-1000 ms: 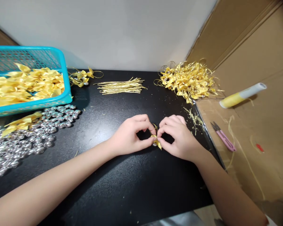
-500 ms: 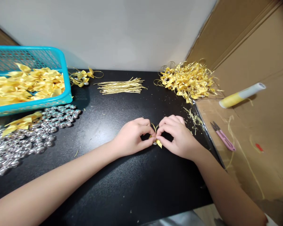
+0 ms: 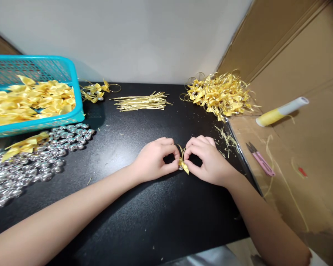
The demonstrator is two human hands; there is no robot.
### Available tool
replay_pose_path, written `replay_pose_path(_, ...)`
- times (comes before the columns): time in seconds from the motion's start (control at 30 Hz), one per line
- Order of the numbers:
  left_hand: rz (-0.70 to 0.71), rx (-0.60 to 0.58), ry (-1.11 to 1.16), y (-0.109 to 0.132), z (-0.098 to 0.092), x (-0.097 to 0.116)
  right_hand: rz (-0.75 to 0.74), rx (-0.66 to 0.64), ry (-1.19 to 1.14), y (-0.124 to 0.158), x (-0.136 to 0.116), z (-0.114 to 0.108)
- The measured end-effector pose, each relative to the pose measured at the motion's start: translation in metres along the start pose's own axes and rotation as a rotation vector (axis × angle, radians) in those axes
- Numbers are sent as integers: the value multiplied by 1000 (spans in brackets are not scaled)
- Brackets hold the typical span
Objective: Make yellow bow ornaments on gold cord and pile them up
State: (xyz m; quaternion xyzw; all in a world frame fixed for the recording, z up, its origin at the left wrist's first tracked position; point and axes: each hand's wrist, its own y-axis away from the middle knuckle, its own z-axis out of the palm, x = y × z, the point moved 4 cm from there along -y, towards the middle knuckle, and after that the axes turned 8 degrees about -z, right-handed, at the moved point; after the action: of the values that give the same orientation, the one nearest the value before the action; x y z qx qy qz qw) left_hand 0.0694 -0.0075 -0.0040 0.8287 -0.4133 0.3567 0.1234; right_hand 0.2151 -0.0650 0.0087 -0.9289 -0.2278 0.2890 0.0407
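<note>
My left hand point(image 3: 154, 159) and my right hand point(image 3: 208, 161) meet at the middle of the black table point(image 3: 144, 218). Both pinch a small yellow ribbon bow point(image 3: 182, 162) with a gold wire loop between thumb and fingertips. Something small and silver shows at the bow's centre. The fingers of both hands are curled closed around it.
A teal basket point(image 3: 72, 92) of yellow ribbon pieces stands at the left, with silver beads point(image 3: 30, 162) spread below it. Gold wire strips point(image 3: 141, 102) lie at the back, a heap of bows point(image 3: 219, 94) at back right. Pink snips point(image 3: 259, 159) and a yellow-white tube point(image 3: 280, 111) rest on cardboard.
Both hands stay pinched on the bow; the fingers have shifted slightly and the gold loop now stands up more between them.
</note>
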Motion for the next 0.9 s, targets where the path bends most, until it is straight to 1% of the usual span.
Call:
replay_pose_path(0.2,-7,5,9,0,0,1,0,70,23,0,-1,-2)
replay_pose_path(0.37,-7,10,25,1,1,0,-77,158,88,-1,-6,-1)
replay_pose_path(0.5,-31,10,44,1,0,-2,-79,153,176,0,-6,1)
replay_pose_path(0.67,-43,14,40,0,-1,-1,-85,138,207,0,-5,5)
replay_pose_path(0.9,40,11,-77,-1,1,0,-114,130,235,-2,-5,5)
